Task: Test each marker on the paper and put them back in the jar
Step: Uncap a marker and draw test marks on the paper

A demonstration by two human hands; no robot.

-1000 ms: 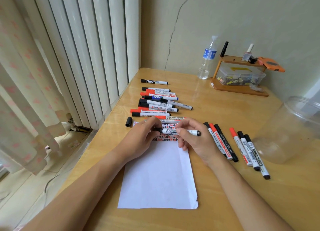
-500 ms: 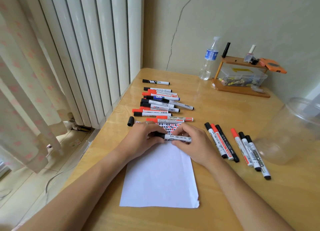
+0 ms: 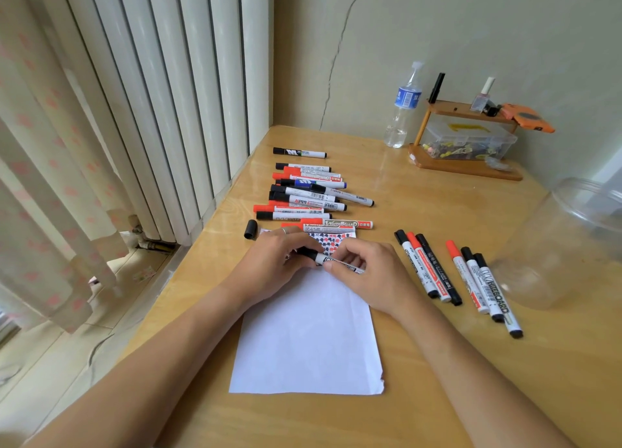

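Wooden table point(image 3: 387, 185) under our arms, wall and white radiator behind it. Our left hand point(image 3: 272, 266) pinches the black cap end of a marker point(image 3: 331, 261), and our right hand point(image 3: 373, 276) grips its white barrel; the marker lies level just over the far end of the paper point(image 3: 309, 340), where red and black test marks point(image 3: 328, 240) show. Beyond our grip lies a row of markers point(image 3: 306, 195), with a loose black cap point(image 3: 250, 229) to its left. Right of our grip six more markers point(image 3: 454, 276) lie side by side, and farther right stands the clear jar point(image 3: 568, 245).
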